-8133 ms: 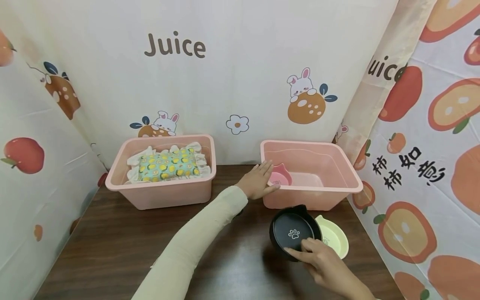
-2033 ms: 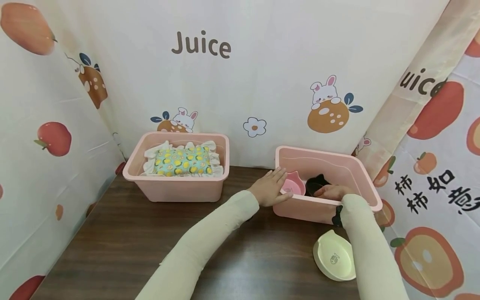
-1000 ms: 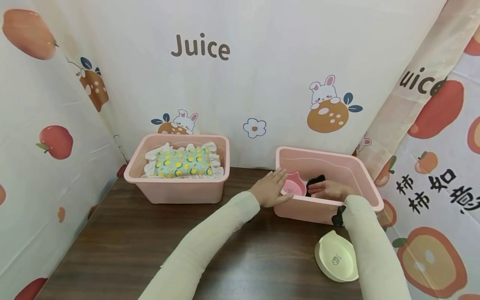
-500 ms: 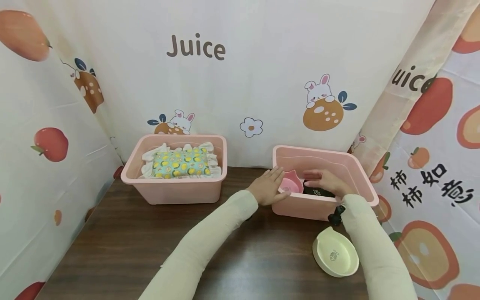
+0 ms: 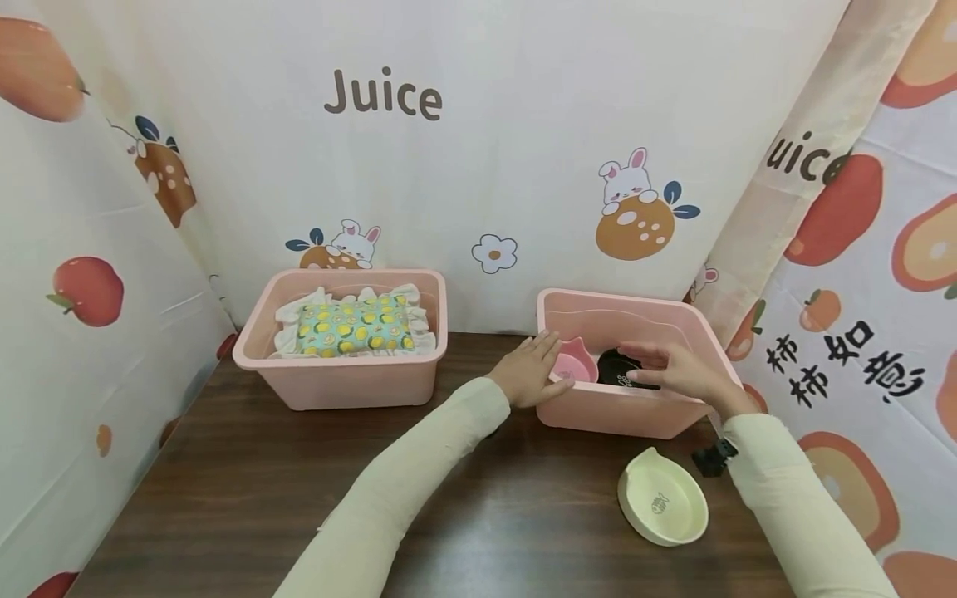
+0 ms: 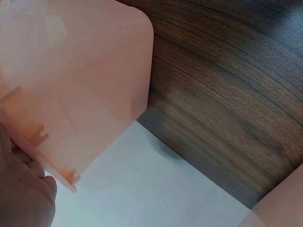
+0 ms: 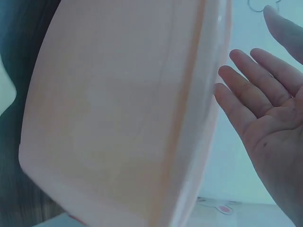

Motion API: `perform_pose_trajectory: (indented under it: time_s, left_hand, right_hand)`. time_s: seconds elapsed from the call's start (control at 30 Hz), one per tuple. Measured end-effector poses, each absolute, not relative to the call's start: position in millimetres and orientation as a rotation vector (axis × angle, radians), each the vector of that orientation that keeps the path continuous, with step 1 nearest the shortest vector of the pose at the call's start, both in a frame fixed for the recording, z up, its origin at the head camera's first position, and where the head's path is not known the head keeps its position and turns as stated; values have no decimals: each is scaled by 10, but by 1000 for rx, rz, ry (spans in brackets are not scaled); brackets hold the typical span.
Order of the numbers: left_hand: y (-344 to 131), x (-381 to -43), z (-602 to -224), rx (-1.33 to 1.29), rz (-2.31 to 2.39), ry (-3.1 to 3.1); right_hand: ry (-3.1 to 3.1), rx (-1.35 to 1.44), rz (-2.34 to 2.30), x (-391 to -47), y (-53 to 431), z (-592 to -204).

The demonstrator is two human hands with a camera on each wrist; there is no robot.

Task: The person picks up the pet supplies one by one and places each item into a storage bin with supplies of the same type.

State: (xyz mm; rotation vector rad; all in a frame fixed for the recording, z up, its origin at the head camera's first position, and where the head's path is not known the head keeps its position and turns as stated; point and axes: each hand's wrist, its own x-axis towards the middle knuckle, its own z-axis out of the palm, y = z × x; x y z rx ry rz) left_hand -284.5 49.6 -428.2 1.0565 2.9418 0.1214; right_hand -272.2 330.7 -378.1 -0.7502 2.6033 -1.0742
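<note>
My left hand (image 5: 527, 374) rests on the left rim of the right pink bin (image 5: 609, 409), its fingers straight. Inside that bin, at the left, is a pink cat-eared bowl (image 5: 577, 364). A black cat-eared bowl (image 5: 615, 365) with a paw print lies beside it, partly hidden by my right hand (image 5: 684, 374). That hand is over the bin's right part with fingers extended, and the right wrist view shows its palm holding nothing. On the table in front of the bin stands a pale yellow-green bowl (image 5: 665, 502) with a fish print.
Another pink bin (image 5: 344, 384) stands at the left on the dark wooden table (image 5: 247, 498), with a frilled lemon-print cushion (image 5: 355, 325) in it. Fruit-printed curtains (image 5: 478, 166) close off the back and both sides.
Earlier the black bowl was in my right hand above the table; it now lies in the right bin, released. My right hand has lifted and drawn back rightward. The left hand stays on the rim.
</note>
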Motion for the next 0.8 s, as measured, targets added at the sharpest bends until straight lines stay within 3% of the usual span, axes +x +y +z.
perform_pose_trajectory:
  time_s: [0.4,0.8]
  left_hand:
    - [473,-2852,-4288,1081,146,2950]
    - [482,-2855,-4292,1074,122,2944]
  right_hand:
    - [2755,-825,-889,-1985,3562,-3658]
    - [2872,-726,-855,-1404,3750,-3997]
